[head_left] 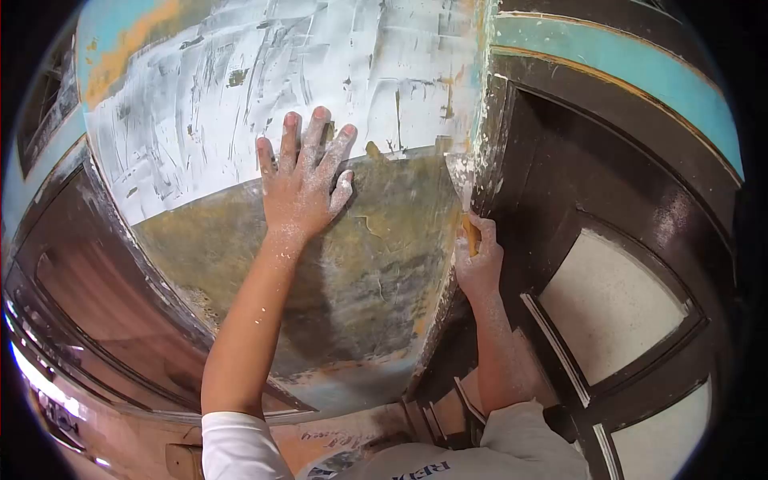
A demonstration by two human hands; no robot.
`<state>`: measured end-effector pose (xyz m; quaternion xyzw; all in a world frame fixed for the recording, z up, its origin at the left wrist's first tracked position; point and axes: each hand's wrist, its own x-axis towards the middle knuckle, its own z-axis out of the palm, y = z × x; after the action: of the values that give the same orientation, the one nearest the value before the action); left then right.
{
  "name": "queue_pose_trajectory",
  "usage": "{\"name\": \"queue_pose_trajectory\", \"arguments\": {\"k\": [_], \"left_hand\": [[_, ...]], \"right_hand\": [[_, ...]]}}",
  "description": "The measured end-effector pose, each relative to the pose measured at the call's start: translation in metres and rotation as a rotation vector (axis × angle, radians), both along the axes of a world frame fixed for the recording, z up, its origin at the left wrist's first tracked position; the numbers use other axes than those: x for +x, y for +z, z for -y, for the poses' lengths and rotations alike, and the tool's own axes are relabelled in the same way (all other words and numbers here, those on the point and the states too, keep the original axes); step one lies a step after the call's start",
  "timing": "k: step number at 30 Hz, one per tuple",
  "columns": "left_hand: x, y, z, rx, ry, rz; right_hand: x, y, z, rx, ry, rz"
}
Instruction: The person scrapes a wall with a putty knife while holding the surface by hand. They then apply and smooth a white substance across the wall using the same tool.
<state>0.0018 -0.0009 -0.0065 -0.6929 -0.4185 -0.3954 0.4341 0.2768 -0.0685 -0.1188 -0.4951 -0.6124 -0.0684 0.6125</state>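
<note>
Two-handed at wall (384,248), scraper (461,171) close to right edge (482,96), ample room below; splaying left hand (302,190) flat, gripping with right hand (481,260).

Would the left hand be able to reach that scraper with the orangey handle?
Probably yes: only wall shows between the left hand and the scraper, though the right hand has its grip around the handle.

On my feed I have the left arm (252,328) stretched ahead, left hand (298,196) pressed out flat, back showing, fingers (290,144) spread and thumb (342,189) splayed. My right arm (500,352) reaches forward too, right hand (480,264) curled in tightly. Both hands look dusted pale.
</note>
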Motion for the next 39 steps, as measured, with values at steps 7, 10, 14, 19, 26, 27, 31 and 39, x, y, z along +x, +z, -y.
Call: {"name": "queue_pose_trajectory", "arguments": {"k": [7,10,14,19,26,27,31,39], "left_hand": [[-0.002,-0.014,0.0,-0.034,0.012,-0.001],[-0.001,-0.014,0.002,-0.043,0.019,-0.001],[-0.003,-0.024,0.005,-0.084,0.004,0.007],[-0.018,-0.053,0.005,-0.105,-0.031,-0.027],[-0.023,-0.07,0.012,-0.206,0.008,-0.05],[-0.026,-0.073,0.012,-0.205,0.013,-0.047],[-0.027,-0.079,0.012,-0.215,-0.008,-0.053],[-0.025,-0.077,0.012,-0.167,-0.009,-0.039]], "right_hand": [[0.006,0.01,-0.006,0.049,0.004,0.052],[-0.001,0.03,-0.003,-0.015,0.015,0.01],[-0.004,-0.018,-0.005,0.119,-0.031,0.078],[-0.009,0.006,0.0,0.089,0.01,0.02],[-0.015,-0.058,0.002,-0.008,-0.016,-0.004],[-0.019,-0.059,0.003,-0.014,-0.032,0.01],[-0.015,-0.02,-0.003,0.073,-0.01,-0.013],[-0.011,-0.051,0.001,0.028,-0.047,0.0]]}}
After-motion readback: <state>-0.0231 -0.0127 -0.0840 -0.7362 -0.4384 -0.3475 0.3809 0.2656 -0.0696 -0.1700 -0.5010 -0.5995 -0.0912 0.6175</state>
